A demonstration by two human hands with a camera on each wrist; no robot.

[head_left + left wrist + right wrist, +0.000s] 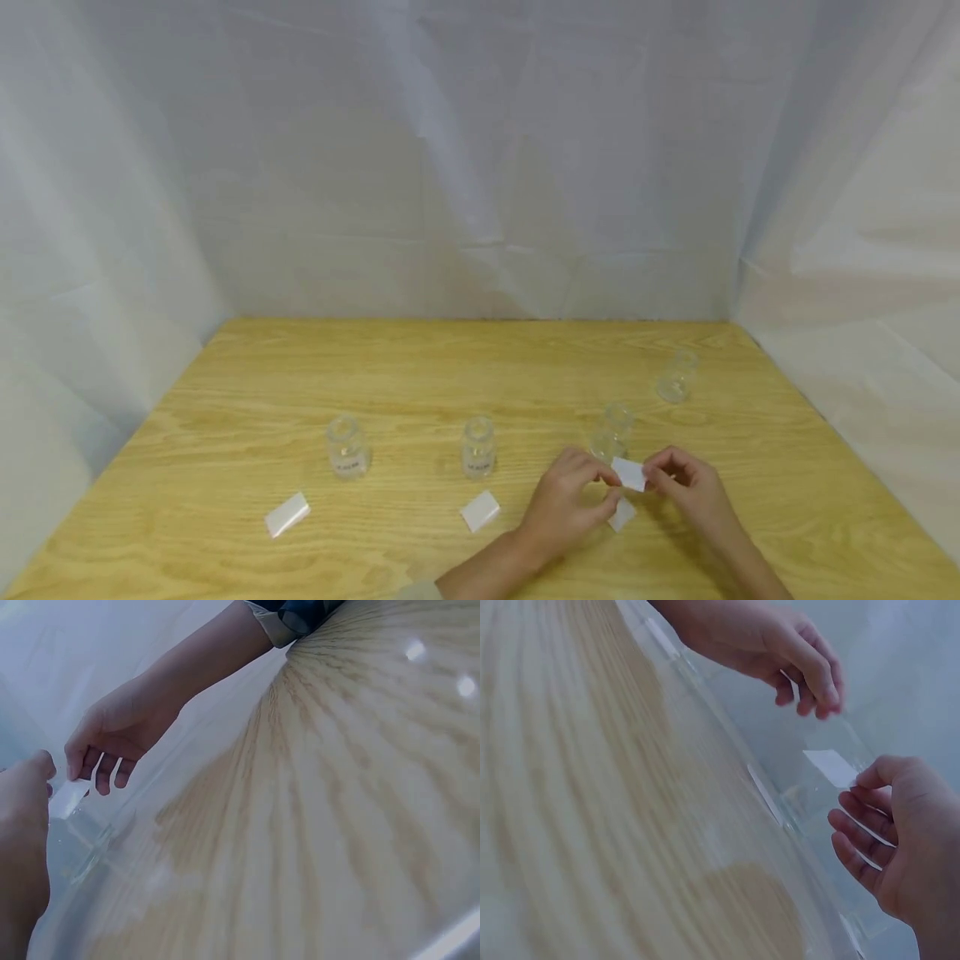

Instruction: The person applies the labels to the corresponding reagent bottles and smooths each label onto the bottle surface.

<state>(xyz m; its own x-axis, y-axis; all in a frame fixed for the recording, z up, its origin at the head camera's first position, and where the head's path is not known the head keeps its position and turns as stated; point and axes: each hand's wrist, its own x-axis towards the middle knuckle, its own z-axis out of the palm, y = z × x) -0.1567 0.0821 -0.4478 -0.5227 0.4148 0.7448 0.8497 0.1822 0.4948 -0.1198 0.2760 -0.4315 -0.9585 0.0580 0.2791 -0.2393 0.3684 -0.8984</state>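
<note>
My right hand (693,487) pinches a small white label (628,474) by one edge between thumb and forefinger. In the right wrist view, the label (831,766) sticks out from those fingertips. My left hand (566,504) is close on the label's other side, thumb and forefinger parted. From the right wrist, the left hand (780,649) appears apart from the label, its fingers loosely bent. Just behind the hands is a clear glass jar (617,417), partly hidden. Below the held label, a white slip (621,514) lies on the table, partly covered by the left hand.
Two glass jars with printed labels stand to the left, one at far left (348,450) and one near the middle (478,450). White slips lie before them, a left slip (287,514) and a middle slip (480,510). Another jar (677,377) is farther back right.
</note>
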